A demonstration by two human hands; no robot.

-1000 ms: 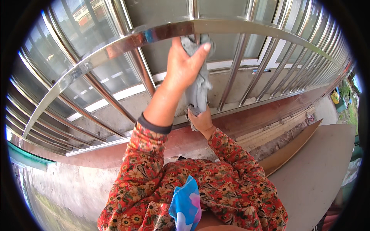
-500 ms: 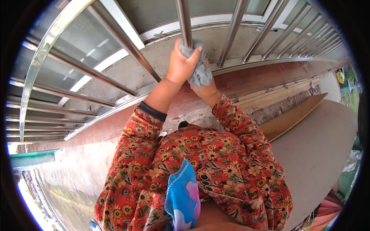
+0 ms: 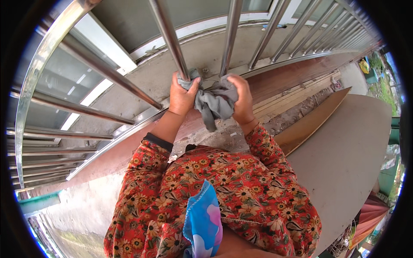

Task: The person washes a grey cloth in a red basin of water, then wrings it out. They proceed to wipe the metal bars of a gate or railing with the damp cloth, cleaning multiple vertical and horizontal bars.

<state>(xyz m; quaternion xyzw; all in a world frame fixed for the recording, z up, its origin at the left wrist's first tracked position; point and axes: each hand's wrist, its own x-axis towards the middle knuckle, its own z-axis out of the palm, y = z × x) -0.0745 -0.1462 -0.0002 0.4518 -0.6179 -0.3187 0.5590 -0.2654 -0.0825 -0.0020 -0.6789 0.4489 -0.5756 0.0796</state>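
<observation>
A crumpled grey cloth (image 3: 214, 101) is stretched between both hands at the foot of a metal railing. My left hand (image 3: 182, 95) grips one end, pressing it round the bottom of an upright steel bar (image 3: 170, 36). The other end sits in my right hand (image 3: 243, 98), fingers curled over it, just below the neighbouring bar (image 3: 231, 36). The cloth's middle sags between them, and one corner hangs down. Some of my left fingertips are hidden behind the bar and cloth.
Further bars (image 3: 269, 34) run off to the right, and a curved handrail (image 3: 32, 81) arches at the left. Under the railing lies a reddish-brown ledge (image 3: 292, 77). A large grey board (image 3: 344, 146) with a brown edge stands at my right. Behind the bars are windows (image 3: 129, 26).
My hands have come down to the bar's base and moved apart, the right one going rightward. The cloth, bunched round the bar before, now spans between them. The view has shifted a little.
</observation>
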